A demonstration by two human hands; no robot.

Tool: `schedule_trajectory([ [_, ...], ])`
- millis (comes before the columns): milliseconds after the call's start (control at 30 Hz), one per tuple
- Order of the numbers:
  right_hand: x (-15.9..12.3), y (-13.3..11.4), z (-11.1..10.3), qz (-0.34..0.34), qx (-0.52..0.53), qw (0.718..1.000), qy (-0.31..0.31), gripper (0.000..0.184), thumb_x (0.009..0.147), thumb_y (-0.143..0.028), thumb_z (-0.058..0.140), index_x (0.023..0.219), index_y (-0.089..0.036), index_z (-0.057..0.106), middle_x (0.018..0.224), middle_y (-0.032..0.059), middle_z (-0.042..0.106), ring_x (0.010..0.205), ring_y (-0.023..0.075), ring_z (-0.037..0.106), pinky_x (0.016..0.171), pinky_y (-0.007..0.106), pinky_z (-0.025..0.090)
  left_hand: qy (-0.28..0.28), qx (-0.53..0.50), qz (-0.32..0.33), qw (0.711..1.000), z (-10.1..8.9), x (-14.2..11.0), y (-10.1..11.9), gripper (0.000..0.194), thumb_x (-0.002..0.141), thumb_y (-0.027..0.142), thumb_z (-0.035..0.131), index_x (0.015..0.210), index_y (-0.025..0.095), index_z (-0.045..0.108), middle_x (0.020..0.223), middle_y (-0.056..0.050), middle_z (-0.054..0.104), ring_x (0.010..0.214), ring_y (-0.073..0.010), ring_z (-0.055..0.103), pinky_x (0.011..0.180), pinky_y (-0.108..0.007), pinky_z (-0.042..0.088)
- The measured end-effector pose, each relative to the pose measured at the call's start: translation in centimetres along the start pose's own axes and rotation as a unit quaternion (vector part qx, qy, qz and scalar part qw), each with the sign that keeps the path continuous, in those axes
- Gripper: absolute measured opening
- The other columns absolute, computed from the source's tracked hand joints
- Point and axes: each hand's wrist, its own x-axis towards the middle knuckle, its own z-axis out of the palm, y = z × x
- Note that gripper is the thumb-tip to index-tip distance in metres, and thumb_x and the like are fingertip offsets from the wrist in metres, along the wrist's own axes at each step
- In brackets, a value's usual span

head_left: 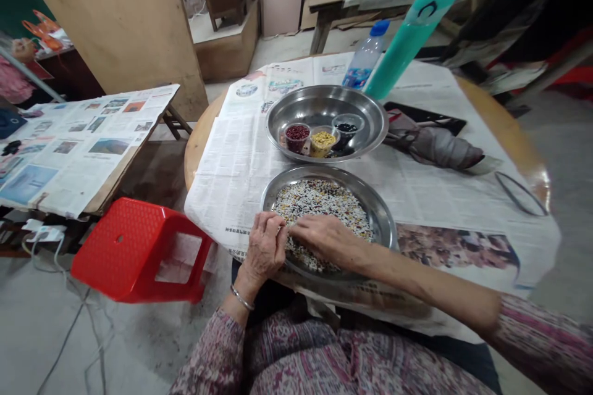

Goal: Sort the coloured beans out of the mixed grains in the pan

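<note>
A round metal plate (389,222) in front of me holds a spread of mixed white, dark and yellow grains and beans (324,200). My left hand (265,245), with a bangle at its wrist, is closed over the plate's left rim, fingers curled. Over the near-left grains, my right hand (330,239) is closed, its fingertips pinched together close to the left hand's fingers. Whatever is between the fingertips of either hand is too small or hidden. Behind stands a larger metal basin (278,105) with small clear cups of red beans (297,133), yellow beans (322,141) and black beans (346,127).
Newspaper (241,166) covers the round table. Beyond the basin stand a blue-capped bottle (364,58) and a tall teal container (412,40). A folded grey umbrella (438,143) lies at right. A red stool (125,247) and a newspaper-covered table (92,142) are at left.
</note>
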Motion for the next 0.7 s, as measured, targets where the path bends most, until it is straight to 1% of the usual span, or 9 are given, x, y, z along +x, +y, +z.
schedule_trajectory([
  [67, 0.4, 2.1, -0.5, 0.051, -0.035, 0.998, 0.031, 0.019, 0.094, -0.011, 0.052, 0.089, -0.019, 0.068, 0.083, 0.0064, 0.070, 0.076, 0.0182, 0.060, 0.067, 0.030, 0.041, -0.011, 0.002, 0.000, 1.000, 0.0, 0.0, 0.0, 0.011, 0.103, 0.017, 0.043, 0.104, 0.020, 0.054, 0.100, -0.009, 0.061, 0.098, -0.0222, 0.058, 0.087, -0.040, 0.052],
  [133, 0.9, 4.0, -1.0, 0.107, -0.044, 0.991, 0.062, 0.021, 0.097, -0.016, 0.050, 0.096, -0.020, 0.070, 0.090, 0.0076, 0.071, 0.083, 0.0197, 0.062, 0.072, 0.030, 0.044, -0.017, 0.007, 0.004, 1.000, -0.1, 0.1, 0.0, 0.012, 0.103, 0.017, 0.043, 0.102, 0.020, 0.055, 0.099, -0.008, 0.061, 0.098, -0.0222, 0.058, 0.088, -0.041, 0.052],
  [233, 2.1, 5.1, -1.0, 0.151, -0.033, 0.984, 0.086, 0.023, 0.098, -0.019, 0.049, 0.106, -0.021, 0.071, 0.101, 0.0093, 0.070, 0.096, 0.0223, 0.062, 0.081, 0.033, 0.048, -0.014, 0.012, 0.009, 1.000, 0.0, 0.1, -0.1, 0.013, 0.103, 0.017, 0.043, 0.101, 0.019, 0.055, 0.099, -0.009, 0.061, 0.098, -0.0222, 0.057, 0.088, -0.041, 0.052],
  [300, 3.0, 4.5, -0.6, 0.135, -0.020, 0.987, 0.088, 0.022, 0.097, -0.023, 0.054, 0.112, -0.019, 0.070, 0.107, 0.0113, 0.069, 0.103, 0.0245, 0.060, 0.088, 0.037, 0.049, -0.011, 0.012, 0.009, 1.000, 0.0, 0.1, -0.2, 0.012, 0.103, 0.017, 0.043, 0.102, 0.019, 0.055, 0.099, -0.009, 0.061, 0.098, -0.0221, 0.057, 0.088, -0.040, 0.052],
  [400, 3.4, 2.9, -0.2, 0.056, 0.007, 0.997, 0.061, 0.019, 0.096, -0.028, 0.059, 0.108, -0.018, 0.069, 0.106, 0.0122, 0.066, 0.101, 0.0242, 0.059, 0.087, 0.037, 0.049, -0.011, 0.014, 0.010, 1.000, 0.0, 0.1, -0.1, 0.012, 0.103, 0.018, 0.044, 0.103, 0.019, 0.056, 0.101, -0.010, 0.061, 0.098, -0.0225, 0.057, 0.089, -0.041, 0.053],
  [467, 2.4, 2.2, -0.3, 0.008, 0.014, 1.000, 0.025, 0.013, 0.096, -0.021, 0.056, 0.097, -0.018, 0.069, 0.097, 0.0092, 0.066, 0.091, 0.0208, 0.059, 0.079, 0.033, 0.047, -0.015, 0.018, 0.007, 1.000, 0.0, 0.0, -0.1, 0.013, 0.103, 0.018, 0.043, 0.104, 0.019, 0.056, 0.101, -0.010, 0.061, 0.099, -0.0227, 0.058, 0.089, -0.042, 0.053],
  [533, 0.8, 2.5, -0.6, 0.000, 0.004, 1.000, 0.003, 0.018, 0.093, -0.012, 0.052, 0.091, -0.020, 0.068, 0.087, 0.0060, 0.064, 0.080, 0.0183, 0.057, 0.071, 0.030, 0.045, -0.020, 0.023, 0.004, 1.000, 0.0, 0.0, 0.0, 0.013, 0.103, 0.018, 0.043, 0.103, 0.019, 0.056, 0.100, -0.009, 0.061, 0.099, -0.0225, 0.058, 0.090, -0.042, 0.052],
  [600, -1.0, 3.6, -0.9, 0.042, -0.014, 0.999, 0.023, 0.023, 0.091, -0.008, 0.050, 0.094, -0.021, 0.069, 0.088, 0.0060, 0.065, 0.081, 0.0188, 0.059, 0.069, 0.030, 0.046, -0.024, 0.024, 0.002, 0.999, 0.1, -0.1, 0.0, 0.013, 0.103, 0.018, 0.043, 0.103, 0.019, 0.056, 0.099, -0.009, 0.062, 0.099, -0.0224, 0.058, 0.090, -0.042, 0.052],
  [700, -2.3, 5.5, -1.2, 0.145, -0.054, 0.983, 0.098, 0.025, 0.093, -0.014, 0.050, 0.105, -0.022, 0.070, 0.105, 0.0099, 0.068, 0.098, 0.0236, 0.062, 0.081, 0.036, 0.052, -0.021, 0.023, 0.005, 1.000, 0.1, -0.1, -0.1, 0.013, 0.104, 0.017, 0.044, 0.103, 0.019, 0.056, 0.098, -0.009, 0.061, 0.098, -0.0221, 0.058, 0.089, -0.041, 0.052],
])
